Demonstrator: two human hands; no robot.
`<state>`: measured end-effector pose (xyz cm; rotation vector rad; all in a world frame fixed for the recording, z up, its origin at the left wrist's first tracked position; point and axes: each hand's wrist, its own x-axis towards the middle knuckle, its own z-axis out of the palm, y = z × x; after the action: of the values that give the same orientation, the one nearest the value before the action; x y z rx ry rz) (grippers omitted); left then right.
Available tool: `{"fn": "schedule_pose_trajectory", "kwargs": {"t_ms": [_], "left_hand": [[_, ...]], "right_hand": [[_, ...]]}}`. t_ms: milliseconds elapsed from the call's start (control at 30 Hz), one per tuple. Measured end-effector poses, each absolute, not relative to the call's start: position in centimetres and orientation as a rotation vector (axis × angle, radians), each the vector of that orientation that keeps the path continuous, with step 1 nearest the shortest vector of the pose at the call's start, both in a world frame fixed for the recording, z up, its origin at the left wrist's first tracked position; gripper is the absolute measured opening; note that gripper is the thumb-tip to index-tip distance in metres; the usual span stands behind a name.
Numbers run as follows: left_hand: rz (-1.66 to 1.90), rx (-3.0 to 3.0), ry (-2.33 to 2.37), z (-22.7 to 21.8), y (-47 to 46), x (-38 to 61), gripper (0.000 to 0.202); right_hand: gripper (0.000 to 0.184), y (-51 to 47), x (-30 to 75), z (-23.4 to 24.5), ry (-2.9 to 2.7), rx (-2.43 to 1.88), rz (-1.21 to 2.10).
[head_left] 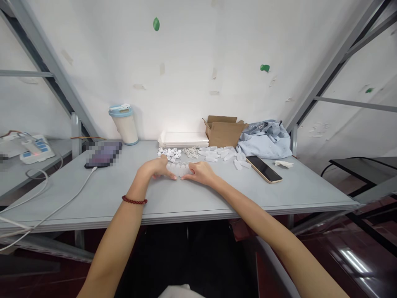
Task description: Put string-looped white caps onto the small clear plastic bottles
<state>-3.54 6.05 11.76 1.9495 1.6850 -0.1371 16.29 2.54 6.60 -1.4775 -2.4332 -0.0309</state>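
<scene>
"Where are your hands resting?"

"I'm holding both low over the grey table (198, 198), facing each other. My left hand (159, 168) is flanking the left end of a short row of translucent pieces (178, 170), and my right hand (201, 173) is flanking its right end."

"How are your arms lying?"

"My left forearm (116, 238) is rising steeply from below, wearing a dark red bead bracelet (134, 200), and the wrist is bending so the hand is pointing right. My right forearm (263, 221) is slanting in from the lower right, running fairly straight into the hand."

"Are you spreading your fingers?"

"I'm curving them, with the lowest tips of both hands nearly meeting at the row's near edge. My hands are partly hiding the row, so I can't tell whether I'm pinching the pieces or only touching them."

"What's lying around them?"

"Small white pieces (170, 154) are lying just beyond my left hand, pale strings (190, 153) are heaping behind the row, and loose translucent pieces (211, 159) are spreading beyond my right hand, toward a black-screened phone (264, 169)."
</scene>
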Motion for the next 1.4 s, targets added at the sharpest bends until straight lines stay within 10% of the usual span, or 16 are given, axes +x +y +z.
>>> {"fn": "schedule_pose_trajectory", "kwargs": {"t_ms": [733, 1033, 1400], "left_hand": [[-0.081, 2.002, 1.707, 11.9, 6.3, -3.9, 0.085], [0.759, 2.399, 1.49, 11.0, 7.1, -0.8, 0.034], [0.343, 2.747, 1.298, 9.7, 10.2, 5.7, 0.042]], "right_hand": [[0.045, 3.3, 17.0, 6.4, -2.33, -1.444, -0.025], [0.027, 6.0, 22.3, 8.0, -1.788, -1.662, -0.016], [0.019, 6.8, 24.3, 7.3, -2.067, -1.769, 0.111]]}}
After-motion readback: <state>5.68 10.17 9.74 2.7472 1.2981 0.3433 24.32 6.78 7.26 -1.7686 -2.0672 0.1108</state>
